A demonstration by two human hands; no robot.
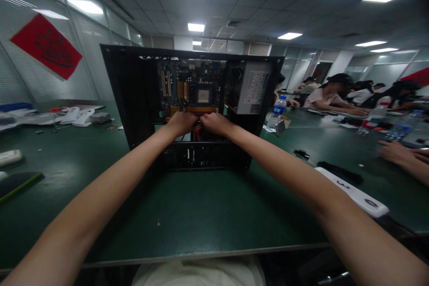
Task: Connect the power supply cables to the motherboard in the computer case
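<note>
An open black computer case (pixel 134 98) stands on the green table (pixel 201 214), its inside facing me. A motherboard (pixel 191 87) is mounted at the back, a grey power supply (pixel 253 87) at the right. My left hand (pixel 181 123) and my right hand (pixel 216 123) reach inside side by side, just below the motherboard's yellow slots. Both have their fingers curled together over a bundle of red and dark cables (pixel 197 133). What exactly the fingers pinch is hidden.
A water bottle (pixel 276 114) stands right of the case. A white strip with numbers (pixel 351 192) and a dark bar (pixel 340 172) lie at the right. Another person's hand (pixel 398 152) rests on the table's right edge. Several people sit far right. White parts lie at the far left (pixel 77 116).
</note>
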